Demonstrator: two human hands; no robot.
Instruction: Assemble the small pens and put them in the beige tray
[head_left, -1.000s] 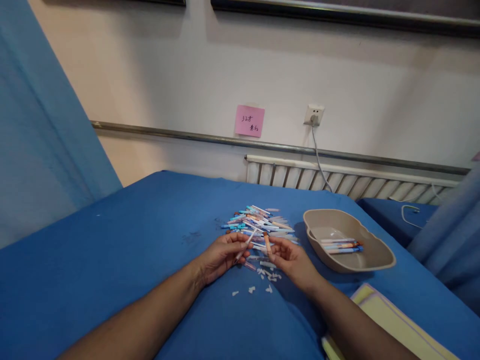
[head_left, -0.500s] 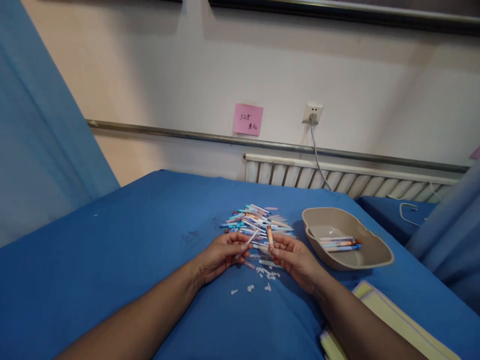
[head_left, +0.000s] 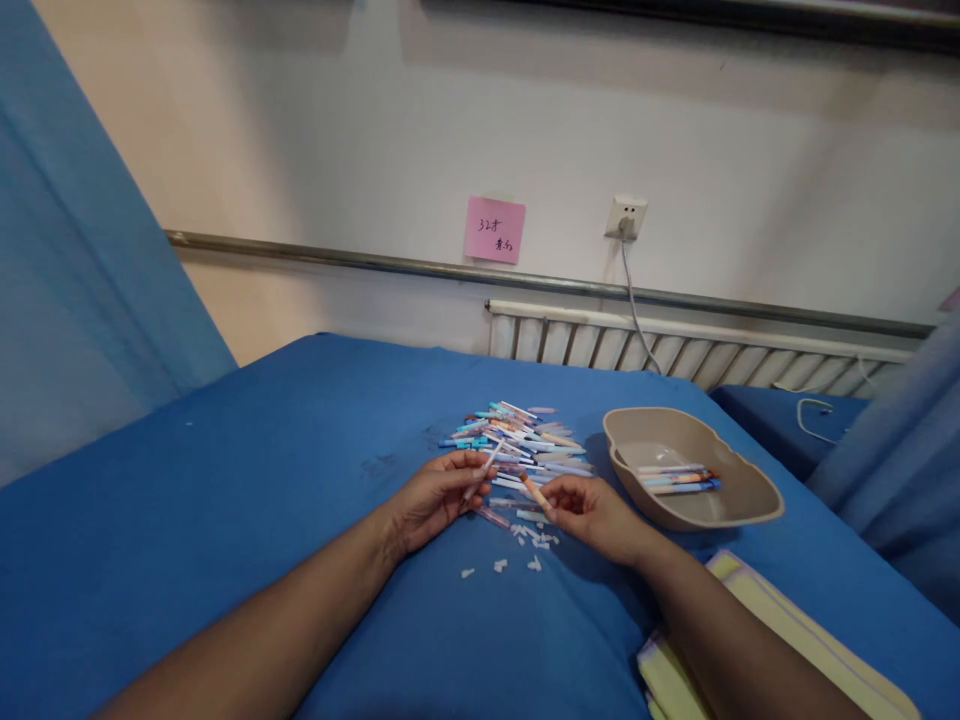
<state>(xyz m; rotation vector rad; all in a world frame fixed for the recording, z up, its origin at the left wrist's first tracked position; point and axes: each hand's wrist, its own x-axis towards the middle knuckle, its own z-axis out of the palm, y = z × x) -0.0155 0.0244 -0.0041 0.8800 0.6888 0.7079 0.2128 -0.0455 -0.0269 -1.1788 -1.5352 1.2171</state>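
Observation:
My left hand [head_left: 442,495] is closed on a slim pale pen part [head_left: 484,474], tilted up to the right; whether it is a refill or a barrel I cannot tell. Between the thumb and fingers of my right hand [head_left: 592,512] is an orange pen barrel [head_left: 535,492] with a brown end, slanting up to the left. Just beyond both hands lies a loose pile of pens and pen parts [head_left: 517,435] in white, light blue, orange and clear. Several small white plastic pieces [head_left: 534,535] are scattered on the blue sheet below the hands.
A beige basin [head_left: 694,428] with several pens [head_left: 679,488] inside stands to the right. Near my right forearm lies a folded yellow cloth [head_left: 795,630]. The blue-covered surface [head_left: 225,500] ends at a wall with a radiator [head_left: 585,335] and a plugged-in cable [head_left: 631,290].
The orange barrel in my right hand has tipped from upright to slanting left, and the hand has turned slightly. My left hand has shifted a little left, still holding the pale pen part.

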